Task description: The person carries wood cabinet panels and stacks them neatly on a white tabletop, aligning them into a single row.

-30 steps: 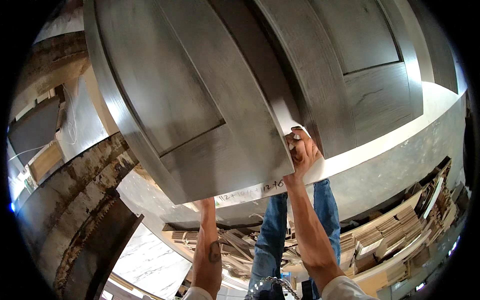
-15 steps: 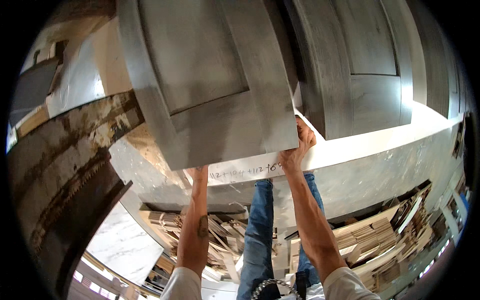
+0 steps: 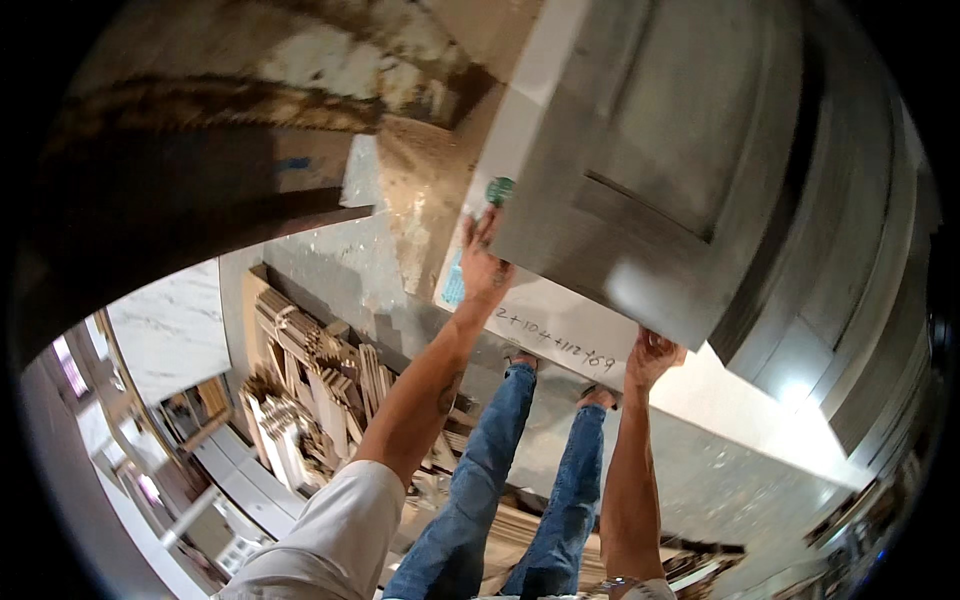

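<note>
I hold a grey recessed-panel cabinet door (image 3: pixel 640 190) up in front of me with both hands. My left hand (image 3: pixel 485 262) grips its left edge, just below a round green sticker (image 3: pixel 499 190). My right hand (image 3: pixel 650 355) clasps the door's lower corner. Behind the door lies a white board (image 3: pixel 560 335) with handwriting on it and a blue label (image 3: pixel 453 288) near my left wrist. My legs in blue jeans (image 3: pixel 520 470) show below.
More grey doors (image 3: pixel 850 300) lean in a stack at the right. Bundles of wooden strips (image 3: pixel 310 390) lie on the floor at the left, next to a white marbled slab (image 3: pixel 170 330). A worn brown surface (image 3: pixel 200 150) fills the upper left. Speckled grey floor (image 3: pixel 720 470) lies underfoot.
The view has swung, so the door now sits at the upper right. My left hand rose from under the white board to the door's left edge. My right hand shifted to the lower corner.
</note>
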Action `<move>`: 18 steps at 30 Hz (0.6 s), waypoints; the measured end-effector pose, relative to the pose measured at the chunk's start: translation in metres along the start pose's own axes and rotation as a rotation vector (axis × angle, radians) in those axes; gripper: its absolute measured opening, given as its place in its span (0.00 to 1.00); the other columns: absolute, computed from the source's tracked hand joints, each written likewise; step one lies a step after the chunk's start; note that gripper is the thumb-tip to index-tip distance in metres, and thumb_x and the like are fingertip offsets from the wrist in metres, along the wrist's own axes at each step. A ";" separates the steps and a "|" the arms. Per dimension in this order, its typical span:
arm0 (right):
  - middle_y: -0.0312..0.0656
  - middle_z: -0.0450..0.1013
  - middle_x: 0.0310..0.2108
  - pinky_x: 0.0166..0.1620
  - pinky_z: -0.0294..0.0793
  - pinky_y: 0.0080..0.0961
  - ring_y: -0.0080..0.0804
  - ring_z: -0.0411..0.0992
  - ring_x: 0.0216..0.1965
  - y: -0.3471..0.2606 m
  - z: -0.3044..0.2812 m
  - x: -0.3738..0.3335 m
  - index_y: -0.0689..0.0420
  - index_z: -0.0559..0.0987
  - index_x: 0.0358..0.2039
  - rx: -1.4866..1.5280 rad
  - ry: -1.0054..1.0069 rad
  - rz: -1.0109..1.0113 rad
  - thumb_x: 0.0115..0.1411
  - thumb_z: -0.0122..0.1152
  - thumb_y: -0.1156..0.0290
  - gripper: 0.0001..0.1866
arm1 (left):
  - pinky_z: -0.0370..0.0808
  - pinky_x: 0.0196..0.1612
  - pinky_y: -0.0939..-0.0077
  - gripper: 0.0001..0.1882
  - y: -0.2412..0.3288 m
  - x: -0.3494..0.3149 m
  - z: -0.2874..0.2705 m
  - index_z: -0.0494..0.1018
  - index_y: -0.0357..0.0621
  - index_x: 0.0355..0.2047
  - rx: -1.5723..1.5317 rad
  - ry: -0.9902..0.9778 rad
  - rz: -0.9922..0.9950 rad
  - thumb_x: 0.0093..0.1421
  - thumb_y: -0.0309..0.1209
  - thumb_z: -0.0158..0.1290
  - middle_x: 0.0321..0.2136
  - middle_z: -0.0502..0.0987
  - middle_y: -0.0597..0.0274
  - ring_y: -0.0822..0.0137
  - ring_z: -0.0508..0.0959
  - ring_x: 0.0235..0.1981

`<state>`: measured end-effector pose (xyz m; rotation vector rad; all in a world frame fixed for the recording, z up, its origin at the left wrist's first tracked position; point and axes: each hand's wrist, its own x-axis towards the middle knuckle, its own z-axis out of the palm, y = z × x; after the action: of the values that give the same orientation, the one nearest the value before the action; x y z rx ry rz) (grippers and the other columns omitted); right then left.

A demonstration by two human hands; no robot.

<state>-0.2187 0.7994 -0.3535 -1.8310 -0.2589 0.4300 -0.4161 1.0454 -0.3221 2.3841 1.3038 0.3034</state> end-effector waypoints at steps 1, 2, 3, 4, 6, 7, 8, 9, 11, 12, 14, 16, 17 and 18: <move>0.36 0.69 0.37 0.38 0.75 0.17 0.21 0.67 0.33 -0.029 0.025 -0.010 0.59 0.69 0.46 0.063 -0.067 0.050 0.51 0.63 0.88 0.23 | 0.50 0.67 0.53 0.27 -0.023 -0.009 -0.015 0.71 0.50 0.54 0.116 -0.020 0.029 0.51 0.24 0.53 0.61 0.65 0.63 0.60 0.60 0.64; 0.37 0.68 0.38 0.38 0.76 0.19 0.22 0.67 0.34 -0.035 0.023 -0.008 0.59 0.68 0.48 0.044 -0.048 0.074 0.52 0.64 0.87 0.24 | 0.49 0.68 0.53 0.28 -0.013 -0.005 -0.019 0.69 0.51 0.56 0.044 -0.032 -0.009 0.52 0.25 0.52 0.62 0.64 0.65 0.61 0.60 0.65; 0.38 0.68 0.38 0.38 0.76 0.20 0.22 0.68 0.34 -0.042 0.022 -0.006 0.58 0.67 0.50 0.024 -0.027 0.098 0.52 0.65 0.85 0.26 | 0.49 0.68 0.53 0.29 -0.002 -0.001 -0.025 0.67 0.53 0.59 -0.028 -0.043 -0.044 0.54 0.25 0.52 0.63 0.63 0.67 0.61 0.60 0.65; 0.40 0.68 0.41 0.40 0.76 0.23 0.26 0.69 0.35 -0.040 0.011 0.001 0.58 0.66 0.52 -0.151 -0.076 0.006 0.53 0.66 0.83 0.27 | 0.48 0.68 0.54 0.30 0.013 0.004 -0.030 0.64 0.54 0.61 -0.110 -0.053 -0.070 0.55 0.25 0.51 0.64 0.61 0.69 0.62 0.59 0.65; 0.45 0.68 0.45 0.42 0.77 0.30 0.32 0.70 0.38 -0.030 -0.014 0.020 0.57 0.64 0.55 -0.497 -0.149 -0.193 0.54 0.67 0.79 0.30 | 0.47 0.68 0.54 0.31 0.023 0.011 -0.027 0.61 0.56 0.63 -0.097 -0.049 -0.029 0.59 0.27 0.49 0.64 0.61 0.69 0.62 0.58 0.65; 0.47 0.66 0.49 0.45 0.75 0.34 0.36 0.69 0.42 -0.037 -0.014 0.020 0.58 0.61 0.57 -0.722 -0.239 -0.256 0.54 0.66 0.76 0.32 | 0.46 0.68 0.54 0.31 0.016 0.010 -0.030 0.59 0.58 0.65 -0.067 -0.052 -0.014 0.61 0.28 0.48 0.64 0.61 0.69 0.62 0.58 0.66; 0.49 0.64 0.52 0.47 0.73 0.38 0.40 0.67 0.45 -0.045 -0.014 0.017 0.58 0.59 0.59 -0.948 -0.330 -0.315 0.55 0.65 0.74 0.33 | 0.45 0.68 0.50 0.41 0.007 0.004 -0.031 0.55 0.51 0.66 -0.093 -0.095 0.006 0.49 0.23 0.51 0.67 0.55 0.66 0.57 0.54 0.67; 0.51 0.62 0.55 0.50 0.71 0.43 0.44 0.66 0.48 -0.051 -0.013 0.012 0.58 0.57 0.61 -1.173 -0.416 -0.377 0.56 0.64 0.72 0.35 | 0.45 0.68 0.50 0.39 0.001 -0.002 -0.033 0.55 0.51 0.66 -0.100 -0.097 0.000 0.52 0.24 0.51 0.67 0.55 0.66 0.57 0.54 0.67; 0.53 0.55 0.60 0.53 0.66 0.47 0.49 0.59 0.57 -0.063 -0.011 0.001 0.59 0.59 0.62 -1.353 -0.464 -0.329 0.57 0.62 0.66 0.35 | 0.45 0.68 0.50 0.35 0.001 -0.001 -0.033 0.55 0.50 0.66 -0.131 -0.094 0.027 0.57 0.27 0.49 0.67 0.55 0.65 0.57 0.54 0.67; 0.54 0.51 0.62 0.54 0.64 0.50 0.52 0.55 0.61 -0.067 -0.010 -0.005 0.59 0.60 0.62 -1.442 -0.479 -0.302 0.57 0.62 0.63 0.35 | 0.45 0.68 0.50 0.33 0.004 -0.001 -0.036 0.53 0.50 0.67 -0.078 -0.159 0.021 0.61 0.31 0.47 0.67 0.53 0.63 0.56 0.52 0.68; 0.53 0.45 0.66 0.59 0.59 0.50 0.52 0.48 0.66 -0.077 -0.008 -0.027 0.61 0.52 0.65 -1.376 -0.533 -0.280 0.56 0.62 0.63 0.41 | 0.45 0.68 0.49 0.34 0.013 -0.018 -0.041 0.51 0.51 0.67 -0.117 -0.181 -0.045 0.60 0.31 0.48 0.68 0.51 0.62 0.56 0.50 0.68; 0.53 0.38 0.69 0.62 0.56 0.50 0.52 0.41 0.69 -0.095 0.002 -0.054 0.63 0.46 0.67 -1.339 -0.660 -0.128 0.56 0.62 0.62 0.47 | 0.45 0.68 0.47 0.36 0.019 -0.051 -0.051 0.49 0.51 0.68 -0.022 -0.244 -0.078 0.60 0.32 0.48 0.69 0.47 0.62 0.57 0.47 0.69; 0.53 0.33 0.70 0.63 0.55 0.49 0.53 0.38 0.70 -0.106 0.006 -0.067 0.64 0.43 0.68 -1.338 -0.750 0.017 0.55 0.63 0.61 0.50 | 0.45 0.68 0.47 0.36 0.020 -0.072 -0.058 0.49 0.51 0.67 -0.002 -0.310 -0.100 0.60 0.33 0.48 0.69 0.47 0.61 0.57 0.48 0.69; 0.54 0.35 0.70 0.63 0.55 0.50 0.53 0.39 0.70 -0.106 -0.002 -0.073 0.64 0.44 0.68 -1.326 -0.796 0.059 0.54 0.64 0.58 0.50 | 0.45 0.67 0.47 0.35 0.030 -0.086 -0.065 0.50 0.50 0.67 0.002 -0.372 -0.103 0.60 0.34 0.49 0.69 0.47 0.61 0.57 0.48 0.69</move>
<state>-0.2804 0.8009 -0.2400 -2.8380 -1.2681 1.2162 -0.4644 0.9741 -0.2501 2.2271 1.2398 -0.1655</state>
